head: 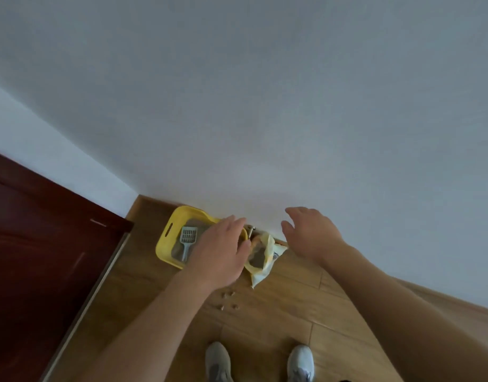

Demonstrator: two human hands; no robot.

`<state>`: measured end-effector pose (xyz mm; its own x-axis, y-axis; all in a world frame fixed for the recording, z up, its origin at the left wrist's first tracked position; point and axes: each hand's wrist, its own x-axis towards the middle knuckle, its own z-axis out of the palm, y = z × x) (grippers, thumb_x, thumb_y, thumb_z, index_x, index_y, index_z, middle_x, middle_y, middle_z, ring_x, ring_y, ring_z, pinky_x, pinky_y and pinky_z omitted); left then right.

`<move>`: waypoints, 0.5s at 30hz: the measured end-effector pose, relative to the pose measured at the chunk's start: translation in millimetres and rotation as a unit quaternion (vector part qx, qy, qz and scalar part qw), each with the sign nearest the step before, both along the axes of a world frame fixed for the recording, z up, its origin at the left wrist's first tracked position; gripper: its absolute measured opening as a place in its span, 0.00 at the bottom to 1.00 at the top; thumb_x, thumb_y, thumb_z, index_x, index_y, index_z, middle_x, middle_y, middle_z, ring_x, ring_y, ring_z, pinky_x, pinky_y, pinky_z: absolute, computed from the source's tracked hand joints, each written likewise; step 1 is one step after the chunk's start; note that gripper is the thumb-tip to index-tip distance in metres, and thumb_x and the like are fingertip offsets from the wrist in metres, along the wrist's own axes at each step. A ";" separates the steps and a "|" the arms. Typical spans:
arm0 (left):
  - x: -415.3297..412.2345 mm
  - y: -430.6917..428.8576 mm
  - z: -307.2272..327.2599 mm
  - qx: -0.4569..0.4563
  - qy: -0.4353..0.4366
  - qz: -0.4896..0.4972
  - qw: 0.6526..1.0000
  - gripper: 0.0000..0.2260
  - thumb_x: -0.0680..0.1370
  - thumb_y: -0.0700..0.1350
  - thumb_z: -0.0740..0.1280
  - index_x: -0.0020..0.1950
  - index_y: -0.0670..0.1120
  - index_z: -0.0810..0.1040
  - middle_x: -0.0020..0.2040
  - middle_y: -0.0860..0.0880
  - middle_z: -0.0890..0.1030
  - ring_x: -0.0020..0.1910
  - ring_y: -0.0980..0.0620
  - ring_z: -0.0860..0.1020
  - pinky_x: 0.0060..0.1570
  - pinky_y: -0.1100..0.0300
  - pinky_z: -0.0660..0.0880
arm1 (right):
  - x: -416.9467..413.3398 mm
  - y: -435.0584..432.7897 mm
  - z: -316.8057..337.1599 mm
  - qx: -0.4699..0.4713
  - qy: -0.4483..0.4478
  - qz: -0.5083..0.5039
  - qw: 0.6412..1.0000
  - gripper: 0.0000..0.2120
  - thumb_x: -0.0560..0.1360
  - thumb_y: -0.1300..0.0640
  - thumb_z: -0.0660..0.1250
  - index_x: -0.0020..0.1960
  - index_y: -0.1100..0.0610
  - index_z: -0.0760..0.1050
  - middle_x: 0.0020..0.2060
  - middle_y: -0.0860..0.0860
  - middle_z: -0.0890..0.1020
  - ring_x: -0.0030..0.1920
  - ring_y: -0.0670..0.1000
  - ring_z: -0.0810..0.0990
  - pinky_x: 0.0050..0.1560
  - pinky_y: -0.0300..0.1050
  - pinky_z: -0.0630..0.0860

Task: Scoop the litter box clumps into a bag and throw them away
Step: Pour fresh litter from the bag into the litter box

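Beside one dark red door (pixel 44 257), low against the white wall, one yellow litter box (pixel 160 248) is set on the wooden floor (pixel 292 312). One pale slotted scoop (pixel 188 238) is laid inside it on the grey litter.

Over the box's right end the left hand (pixel 223 246) is held, its fingers (pixel 236 223) straight and loosely spread, with nothing grasped. One crumpled bag (pixel 264 260), its mouth open, is placed just beside the box; whether the two touch cannot be told, as the hand is in front. Above and right of the bag the right hand (pixel 308 232) is held, likewise spread and empty.

Four spilled bits (pixel 228 300) are counted on the floor, and two grey shoes (pixel 218 359) below them.

The reach is judged best finished with the scoop taken by its handle and the bag's mouth held wide, close to the rim, so that little is dropped.
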<state>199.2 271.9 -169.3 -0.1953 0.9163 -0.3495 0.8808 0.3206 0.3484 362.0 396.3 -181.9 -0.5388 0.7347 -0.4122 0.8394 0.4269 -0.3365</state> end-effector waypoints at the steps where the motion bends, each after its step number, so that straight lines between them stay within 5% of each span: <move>1: 0.8 3.8 -24.0 -0.007 -0.002 -0.002 1.000 0.24 0.83 0.55 0.53 0.78 0.52 0.56 0.78 0.54 0.60 0.77 0.54 0.57 0.75 0.54 0.58 | -0.6 3.7 -24.8 -0.008 -0.004 -0.001 1.000 0.21 0.83 0.48 0.51 0.71 0.54 0.69 0.68 0.52 0.74 0.67 0.55 0.72 0.65 0.52 0.71; 7: 12.7 23.6 -201.7 -0.020 -0.015 -0.021 0.999 0.26 0.83 0.56 0.53 0.79 0.52 0.53 0.79 0.53 0.56 0.78 0.54 0.55 0.74 0.57 0.56 | -3.3 16.6 -200.9 0.005 -0.021 0.009 1.000 0.21 0.83 0.47 0.51 0.71 0.55 0.68 0.68 0.53 0.74 0.67 0.56 0.72 0.66 0.53 0.71; 15: 3.1 20.5 -443.7 -0.016 -0.029 -0.008 0.999 0.26 0.81 0.57 0.57 0.78 0.54 0.55 0.77 0.55 0.61 0.75 0.54 0.63 0.70 0.55 0.67 | 0.4 16.1 -436.2 0.037 -0.018 0.046 0.998 0.22 0.82 0.47 0.52 0.73 0.54 0.66 0.69 0.51 0.74 0.67 0.55 0.72 0.65 0.52 0.70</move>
